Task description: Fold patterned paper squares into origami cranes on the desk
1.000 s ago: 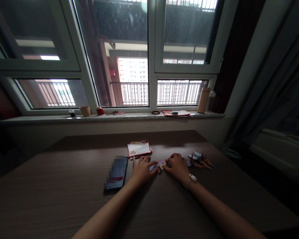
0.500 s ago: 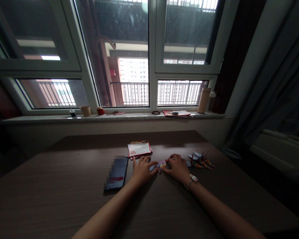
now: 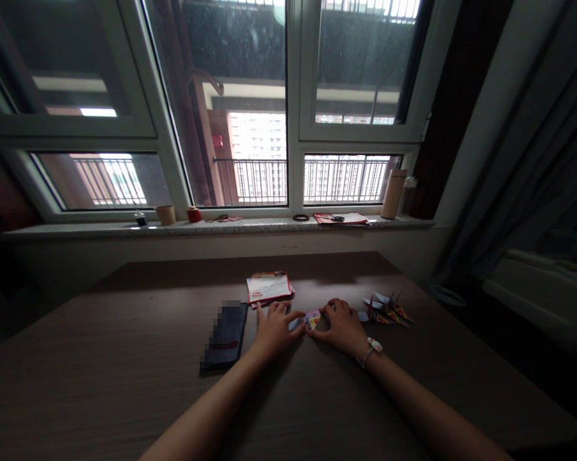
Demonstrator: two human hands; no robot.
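My left hand (image 3: 275, 330) and my right hand (image 3: 342, 326) rest on the dark wooden table (image 3: 125, 378), close together. Between their fingertips lies a small folded piece of coloured paper (image 3: 310, 319). Both hands pinch it with curled fingers and press it against the tabletop. A white band sits on my right wrist. Much of the paper is hidden under the fingers.
A dark phone (image 3: 225, 334) lies just left of my left hand. A stack of red-edged paper sheets (image 3: 269, 287) sits beyond the hands. Several folded paper cranes (image 3: 387, 309) lie to the right. The windowsill (image 3: 269, 225) holds cups, papers and a tall cylinder (image 3: 392, 184).
The hands stay almost in place; my right-hand fingers have shifted slightly on the folded paper.
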